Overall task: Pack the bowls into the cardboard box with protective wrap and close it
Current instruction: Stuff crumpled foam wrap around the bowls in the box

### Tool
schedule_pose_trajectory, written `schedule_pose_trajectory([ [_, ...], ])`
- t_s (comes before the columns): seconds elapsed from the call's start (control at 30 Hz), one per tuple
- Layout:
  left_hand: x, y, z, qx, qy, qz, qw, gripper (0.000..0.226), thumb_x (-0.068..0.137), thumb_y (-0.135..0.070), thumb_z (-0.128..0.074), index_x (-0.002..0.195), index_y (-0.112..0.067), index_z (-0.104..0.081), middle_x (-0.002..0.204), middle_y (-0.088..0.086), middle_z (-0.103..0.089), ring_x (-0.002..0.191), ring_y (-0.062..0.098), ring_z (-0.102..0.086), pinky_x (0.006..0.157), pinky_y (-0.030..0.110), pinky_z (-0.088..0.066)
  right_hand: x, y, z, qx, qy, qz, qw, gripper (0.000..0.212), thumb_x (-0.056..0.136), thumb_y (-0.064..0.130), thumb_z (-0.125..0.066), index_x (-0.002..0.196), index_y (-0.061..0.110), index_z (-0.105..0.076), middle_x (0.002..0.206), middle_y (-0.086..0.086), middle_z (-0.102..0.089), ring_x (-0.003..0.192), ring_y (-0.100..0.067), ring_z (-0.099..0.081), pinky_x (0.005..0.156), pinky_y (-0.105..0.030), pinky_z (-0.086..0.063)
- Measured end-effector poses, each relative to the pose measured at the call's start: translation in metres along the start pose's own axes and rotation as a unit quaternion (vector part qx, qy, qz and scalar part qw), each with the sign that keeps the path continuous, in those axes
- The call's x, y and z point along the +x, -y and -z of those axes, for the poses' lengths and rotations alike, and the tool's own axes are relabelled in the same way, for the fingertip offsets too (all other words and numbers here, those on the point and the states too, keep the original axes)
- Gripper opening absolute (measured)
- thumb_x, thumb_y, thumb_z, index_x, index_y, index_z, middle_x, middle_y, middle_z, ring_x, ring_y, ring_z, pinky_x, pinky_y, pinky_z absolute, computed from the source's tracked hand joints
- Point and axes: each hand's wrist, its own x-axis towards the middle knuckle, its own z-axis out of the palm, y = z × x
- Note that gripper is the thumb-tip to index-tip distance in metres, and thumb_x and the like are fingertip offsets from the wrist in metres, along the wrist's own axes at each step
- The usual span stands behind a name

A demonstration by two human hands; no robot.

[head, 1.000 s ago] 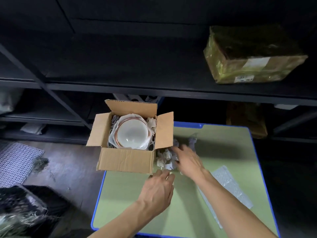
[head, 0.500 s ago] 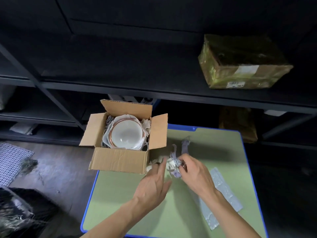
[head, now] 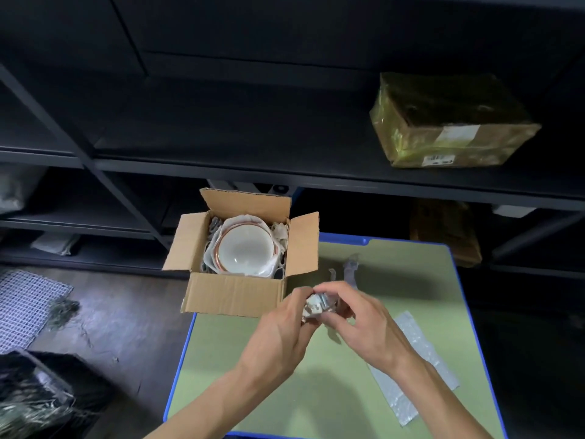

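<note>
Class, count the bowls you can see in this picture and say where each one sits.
1. A white bowl lies inside the open cardboard box, cushioned by paper wrap. Others may be stacked beneath it, hidden.

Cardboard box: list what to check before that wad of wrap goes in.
1. Flaps of the cardboard box open: ok.
2. The bowl seated inside, paper around it: ok.
3. The wad of wrap gripped by left hand and right hand: ok.
4. Free gap beside the bowl for the wad: cannot tell.
5. Box fully on the table: not ok, it seems to overhang the left edge.
</note>
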Motion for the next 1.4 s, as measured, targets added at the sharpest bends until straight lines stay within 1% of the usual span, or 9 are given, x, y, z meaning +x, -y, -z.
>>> schedule_pose_trajectory([
  [0.27,0.013,0.026,0.043,0.057,-0.078,0.024,0.995,0.031,0.093,-0.021,-0.052,0.123,-0.026,-0.054,0.085,-0.013,-0.049,0.066,0.009,-0.043,0.057,0.032,-0.04,0.047,0.033,-0.011,-0.072,-0.027,0.071,0.995,0.014,0.097,0.023,-0.059,0.109,0.031,-0.061,0.1,0.022,-0.058,0.086,0.002,-0.056,0.077,-0.025,-0.046],
  [0.47,0.032,0.044,0.046,0.145,-0.093,0.033,0.985,0.035,0.089,-0.029,-0.032,0.103,-0.016,-0.06,0.078,-0.007,-0.038,0.071,0.017,-0.038,0.059,0.03,-0.023,0.078,0.05,-0.012,-0.254,0.02,0.119,0.96,0.038,0.094,0.018,-0.054,0.129,0.035,-0.055,0.125,0.017,-0.06,0.117,-0.009,-0.053,0.086,-0.035,-0.052],
  [0.53,0.034,0.049,0.044,0.157,-0.097,0.034,0.982,0.027,0.091,-0.027,-0.039,0.099,-0.014,-0.061,0.078,-0.005,-0.041,0.071,0.019,-0.042,0.06,0.029,-0.021,0.085,0.053,-0.01,-0.289,0.046,0.14,0.946,0.04,0.09,0.015,-0.058,0.126,0.032,-0.058,0.121,0.014,-0.062,0.114,-0.013,-0.054,0.086,-0.036,-0.051],
  [0.63,0.031,0.059,0.04,0.154,-0.109,0.028,0.982,0.017,0.091,-0.021,-0.056,0.105,-0.016,-0.065,0.083,-0.001,-0.049,0.073,0.021,-0.045,0.059,0.032,-0.035,0.096,0.056,-0.004,-0.321,0.029,0.178,0.93,0.038,0.082,0.001,-0.061,0.11,0.025,-0.066,0.103,0.01,-0.066,0.099,-0.019,-0.058,0.071,-0.034,-0.052],
  [0.77,0.026,0.073,0.039,0.151,-0.127,0.027,0.98,0.015,0.092,-0.022,-0.059,0.106,-0.018,-0.063,0.091,-0.001,-0.049,0.078,0.021,-0.045,0.063,0.036,-0.044,0.11,0.051,-0.006,-0.326,0.025,0.203,0.923,0.036,0.078,-0.003,-0.056,0.102,0.02,-0.067,0.103,0.007,-0.064,0.1,-0.022,-0.057,0.059,-0.042,-0.053],
  [0.93,0.039,0.08,0.043,0.177,-0.103,0.059,0.977,0.018,0.092,-0.036,-0.054,0.097,-0.02,-0.06,0.086,-0.001,-0.055,0.077,0.025,-0.053,0.061,0.041,-0.047,0.111,0.03,-0.025,-0.345,0.053,0.186,0.919,0.031,0.084,0.0,-0.059,0.105,0.023,-0.062,0.122,0.006,-0.052,0.104,-0.018,-0.052,0.054,-0.038,-0.051],
  [1.07,0.057,0.08,0.049,0.196,-0.063,0.092,0.974,0.024,0.092,-0.04,-0.056,0.106,-0.02,-0.06,0.097,0.001,-0.06,0.09,0.026,-0.057,0.072,0.037,-0.045,0.113,0.026,-0.03,-0.342,0.011,0.191,0.92,0.023,0.083,0.003,-0.068,0.097,0.022,-0.066,0.104,0.01,-0.06,0.095,-0.018,-0.051,0.064,-0.026,-0.046],
  [1.2,0.059,0.082,0.051,0.164,-0.067,0.064,0.982,0.018,0.091,-0.03,-0.057,0.108,-0.023,-0.055,0.1,-0.001,-0.062,0.091,0.024,-0.058,0.067,0.035,-0.039,0.117,0.027,-0.034,-0.313,-0.013,0.207,0.927,0.021,0.083,0.006,-0.07,0.096,0.022,-0.07,0.087,0.012,-0.065,0.085,-0.017,-0.044,0.069,-0.034,-0.047],
  [1.4,0.055,0.083,0.059,0.16,-0.025,0.068,0.985,0.018,0.093,-0.035,-0.057,0.097,-0.023,-0.069,0.092,0.002,-0.063,0.088,0.024,-0.058,0.071,0.036,-0.045,0.115,0.022,-0.03,-0.281,0.03,0.184,0.941,0.027,0.086,-0.001,-0.06,0.099,0.022,-0.065,0.103,0.014,-0.066,0.095,-0.013,-0.049,0.073,-0.034,-0.05],
])
